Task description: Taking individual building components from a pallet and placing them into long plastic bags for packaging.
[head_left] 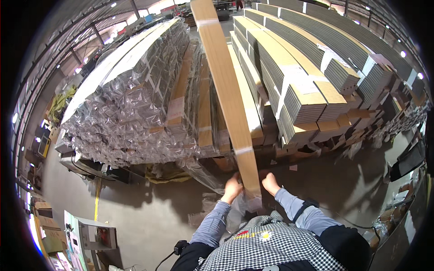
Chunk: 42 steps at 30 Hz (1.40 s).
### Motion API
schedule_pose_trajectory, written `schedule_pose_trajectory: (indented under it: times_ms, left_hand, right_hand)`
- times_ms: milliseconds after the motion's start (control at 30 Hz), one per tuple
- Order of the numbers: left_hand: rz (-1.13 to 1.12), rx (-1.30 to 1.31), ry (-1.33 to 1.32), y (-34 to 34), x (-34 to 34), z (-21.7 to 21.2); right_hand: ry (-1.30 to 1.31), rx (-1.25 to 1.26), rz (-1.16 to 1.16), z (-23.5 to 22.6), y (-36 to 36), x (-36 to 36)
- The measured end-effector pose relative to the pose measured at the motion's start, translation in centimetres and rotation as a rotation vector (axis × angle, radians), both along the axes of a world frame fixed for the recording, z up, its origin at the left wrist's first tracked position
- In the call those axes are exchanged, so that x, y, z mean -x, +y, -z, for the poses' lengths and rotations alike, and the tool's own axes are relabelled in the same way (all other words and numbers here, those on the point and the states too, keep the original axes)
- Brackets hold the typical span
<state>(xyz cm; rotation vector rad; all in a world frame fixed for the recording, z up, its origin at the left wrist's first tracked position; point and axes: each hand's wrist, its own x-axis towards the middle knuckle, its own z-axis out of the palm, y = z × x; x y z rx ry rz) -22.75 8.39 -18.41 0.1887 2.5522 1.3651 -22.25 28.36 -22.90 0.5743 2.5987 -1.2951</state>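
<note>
A long narrow bundle wrapped in brown paper (228, 90) runs from my hands up and away over the stacks. My left hand (233, 186) grips its near end on the left side. My right hand (270, 182) holds the same end on the right side. Clear tape bands cross the bundle at two places. Its near end rests close to my chest, above my checked apron.
A tall stack of long profiles in clear plastic wrap (131, 99) lies at left. Stacks of brown-paper bundles with grey ribbed ends (298, 90) lie at right. Loose plastic film (203, 174) hangs near my left hand. A small cabinet (95, 235) stands at lower left on the concrete floor.
</note>
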Motion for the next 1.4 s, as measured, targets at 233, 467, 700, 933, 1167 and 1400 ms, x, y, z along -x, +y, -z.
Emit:
schedule_pose_trajectory:
  times_ms: [233,467,700,933,1167,1400]
  left_hand:
    - [-0.354,-0.371,0.402,-2.9,-3.6,-7.1]
    - [-0.316,-0.113,-0.016,-4.6,-7.6,-6.2]
    - [-0.434,-0.243,0.387,-5.7,-8.9,-7.1]
    - [-0.147,-0.307,0.228,-8.7,-9.6,-6.3]
    - [0.169,0.012,0.282,-10.2,-9.5,-11.2]
    - [-0.143,-1.081,0.461,-14.5,-14.2,-24.5]
  right_hand:
    - [0.643,0.787,-0.054,-8.5,-6.3,-0.1]
    - [0.463,0.527,0.053,-8.5,-8.6,-5.3]
    - [0.689,0.777,-0.042,-9.1,-9.3,-4.5]
    - [0.472,0.641,0.029,-9.6,-9.1,-5.9]
    - [0.645,0.753,0.05,-10.9,-9.8,-8.7]
    - [0.461,0.121,-0.623,-2.1,-12.1,-14.8]
